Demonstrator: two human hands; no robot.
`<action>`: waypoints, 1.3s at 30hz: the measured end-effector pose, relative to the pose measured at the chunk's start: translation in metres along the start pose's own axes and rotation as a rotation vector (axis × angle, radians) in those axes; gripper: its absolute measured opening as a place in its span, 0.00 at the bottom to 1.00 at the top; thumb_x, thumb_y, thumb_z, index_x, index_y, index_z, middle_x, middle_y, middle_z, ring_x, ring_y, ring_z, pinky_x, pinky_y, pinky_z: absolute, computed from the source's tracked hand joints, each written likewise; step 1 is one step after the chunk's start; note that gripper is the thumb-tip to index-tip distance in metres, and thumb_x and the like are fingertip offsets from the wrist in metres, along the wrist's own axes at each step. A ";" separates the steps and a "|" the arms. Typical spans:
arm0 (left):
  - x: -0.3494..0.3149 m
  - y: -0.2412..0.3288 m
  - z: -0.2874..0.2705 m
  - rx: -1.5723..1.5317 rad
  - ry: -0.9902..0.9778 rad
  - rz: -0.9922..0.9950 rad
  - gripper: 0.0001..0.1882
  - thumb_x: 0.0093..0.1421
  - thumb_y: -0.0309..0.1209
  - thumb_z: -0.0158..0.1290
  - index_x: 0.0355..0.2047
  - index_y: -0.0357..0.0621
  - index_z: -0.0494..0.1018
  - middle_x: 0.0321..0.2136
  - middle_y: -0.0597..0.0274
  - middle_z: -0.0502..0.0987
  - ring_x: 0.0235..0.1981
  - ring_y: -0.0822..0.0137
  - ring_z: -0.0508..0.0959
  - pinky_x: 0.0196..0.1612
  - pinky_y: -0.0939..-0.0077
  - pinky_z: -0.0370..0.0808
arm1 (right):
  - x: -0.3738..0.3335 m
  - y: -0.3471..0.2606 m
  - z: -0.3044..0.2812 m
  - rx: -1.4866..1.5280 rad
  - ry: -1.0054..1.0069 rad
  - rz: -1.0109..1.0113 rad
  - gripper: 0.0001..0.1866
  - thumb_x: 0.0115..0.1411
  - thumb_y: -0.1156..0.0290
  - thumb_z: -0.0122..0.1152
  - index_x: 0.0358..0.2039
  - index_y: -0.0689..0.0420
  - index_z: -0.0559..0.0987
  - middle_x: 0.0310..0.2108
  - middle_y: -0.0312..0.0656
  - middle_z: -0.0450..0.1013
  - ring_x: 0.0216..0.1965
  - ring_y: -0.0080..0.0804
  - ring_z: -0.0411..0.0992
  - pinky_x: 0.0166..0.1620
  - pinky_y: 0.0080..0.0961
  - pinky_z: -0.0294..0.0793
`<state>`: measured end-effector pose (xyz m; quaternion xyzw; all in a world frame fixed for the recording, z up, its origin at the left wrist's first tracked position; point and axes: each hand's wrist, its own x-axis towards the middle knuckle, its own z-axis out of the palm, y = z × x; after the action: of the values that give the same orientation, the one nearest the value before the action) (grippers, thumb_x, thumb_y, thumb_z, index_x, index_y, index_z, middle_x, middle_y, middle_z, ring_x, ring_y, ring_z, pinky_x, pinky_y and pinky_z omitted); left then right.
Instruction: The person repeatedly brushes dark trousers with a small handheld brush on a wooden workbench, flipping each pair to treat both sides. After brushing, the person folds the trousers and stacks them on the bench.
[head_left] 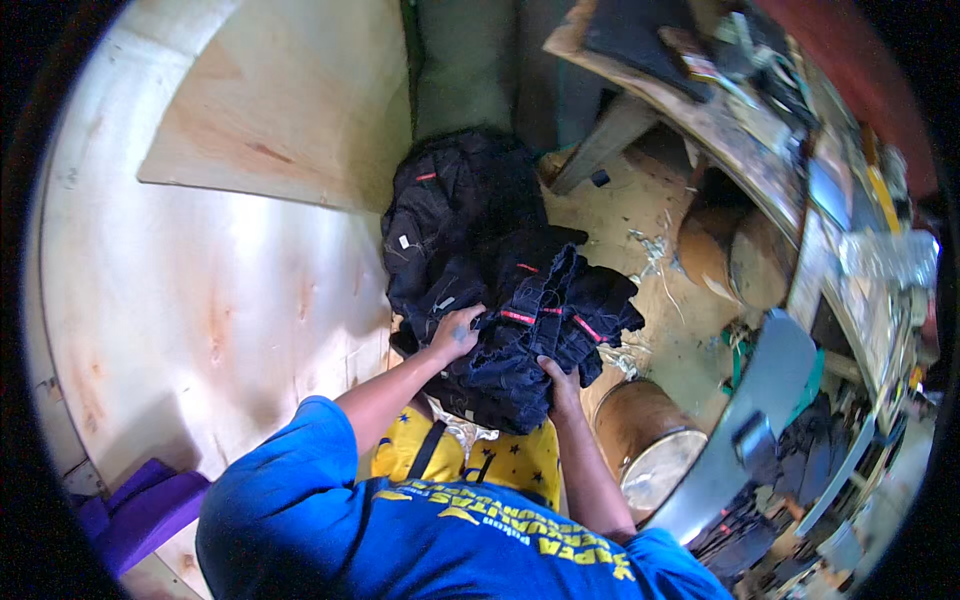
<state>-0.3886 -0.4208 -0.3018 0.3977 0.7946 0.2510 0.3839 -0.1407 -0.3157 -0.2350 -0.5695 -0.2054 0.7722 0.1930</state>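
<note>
A bundle of black cloth pieces (510, 370) with frayed edges and small red tags lies in front of me, just above my lap. My left hand (458, 333) grips its left side, the fingers partly hidden by the cloth. At the lower right of the bundle, my right hand (561, 387) holds the edge with the thumb on top and the other fingers out of sight beneath. Beyond the bundle rises a larger heap of black cloth (455, 195), with a red tag and a small white tag showing; the two run into each other.
A pale plywood wall (220, 270) stands along the left, with purple cloth (150, 510) below it. Two brown drums (650, 430) lie to the right, beside a curved grey panel (775, 385). A cluttered wooden bench (740, 150) runs along the far right. Scraps litter the floor (610, 225).
</note>
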 end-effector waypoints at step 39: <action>-0.716 0.364 0.596 0.283 -0.976 0.910 0.47 0.55 0.13 0.53 0.72 0.71 0.73 0.40 0.37 0.86 0.37 0.45 0.88 0.44 0.53 0.81 | -0.702 0.370 -0.653 0.765 1.047 -0.516 0.52 0.51 0.61 0.86 0.70 0.71 0.66 0.63 0.56 0.76 0.61 0.47 0.77 0.66 0.41 0.75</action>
<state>0.5322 -0.7524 -0.0962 0.8064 0.3093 0.0731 0.4987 0.6561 -0.9372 -0.0459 -0.6918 0.0724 0.3434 0.6311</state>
